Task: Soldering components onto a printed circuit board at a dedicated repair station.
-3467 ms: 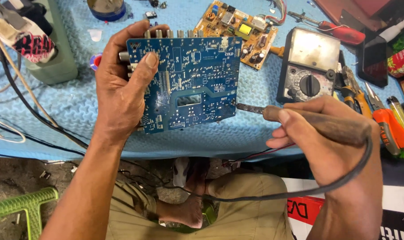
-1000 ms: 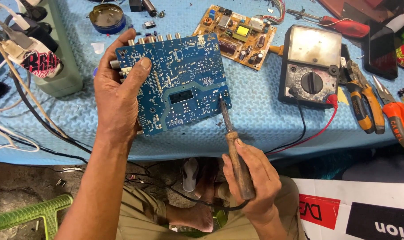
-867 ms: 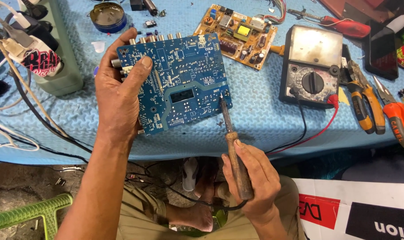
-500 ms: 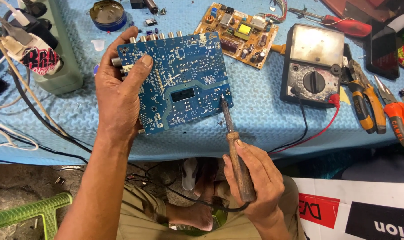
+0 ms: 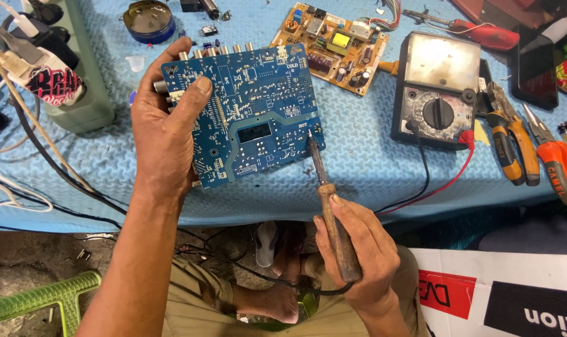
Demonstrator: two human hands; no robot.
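Since the earlier frame the soldering iron (image 5: 333, 218) has swung up, its tip now at the right edge of the blue circuit board (image 5: 246, 112); the left hand (image 5: 165, 134) pinches the board tilted above the counter's (image 5: 371, 168) near edge, right hand (image 5: 358, 249) fingers wrapped round the handle; best kept steady on one joint.

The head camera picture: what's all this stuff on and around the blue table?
Circuit board: one, blue, held up over the table.
Soldering iron: one, brown handle, tip at the blue board's right edge.
Second board: one, tan, top centre.
Multimeter: one, black, right of centre, red and black leads.
Pliers: one, orange-black grips, right.
Round tin: one, blue, top left.
Tablecloth: one, blue.
Left hand: grips the blue board.
Right hand: holds the iron's handle.
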